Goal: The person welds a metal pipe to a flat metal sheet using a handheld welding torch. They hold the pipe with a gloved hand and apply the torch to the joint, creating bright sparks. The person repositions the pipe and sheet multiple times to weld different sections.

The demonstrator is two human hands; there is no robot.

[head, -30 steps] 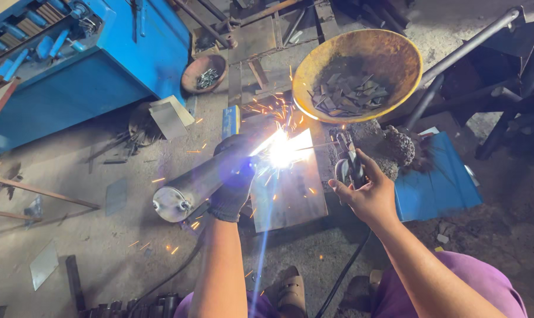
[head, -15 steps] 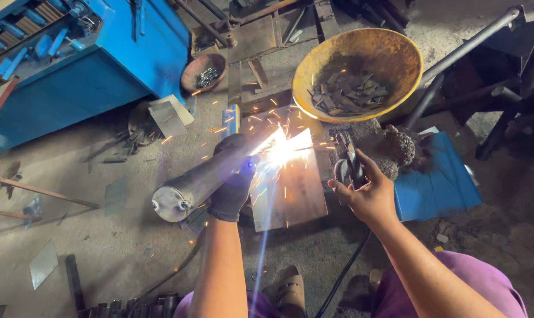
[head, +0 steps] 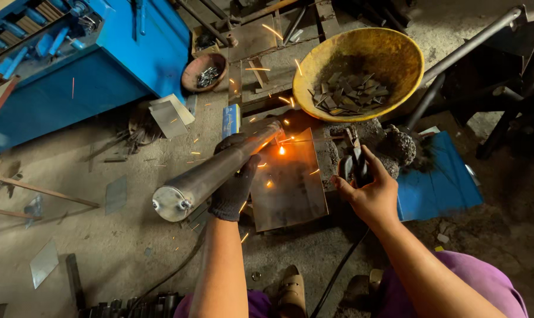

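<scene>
From the head camera we look down at our two hands over a workshop floor. Our left hand wears a dark glove, and its fingers are wrapped tight around a long metal pipe. The pipe lies slanted: its capped end points back toward us on the left, and its far end rests on a flat steel plate lying on the floor. We think the glove is there because the pipe gets hot, and the firm grip keeps it from rolling.

Our right hand is bare. Its fingers are closed around a dark welding holder, which holds a thin rod. The rod reaches left to the far end of the pipe, where a small orange glow burns and sparks fly out. We hold it out sideways so the hand stays away from the heat.

Just behind the plate sits a big yellow bowl with small grey metal pieces in it, near enough to reach. A smaller brown bowl of metal bits sits by a blue machine. A blue sheet lies to the right of our hand, and a black cable runs back past our foot.
</scene>
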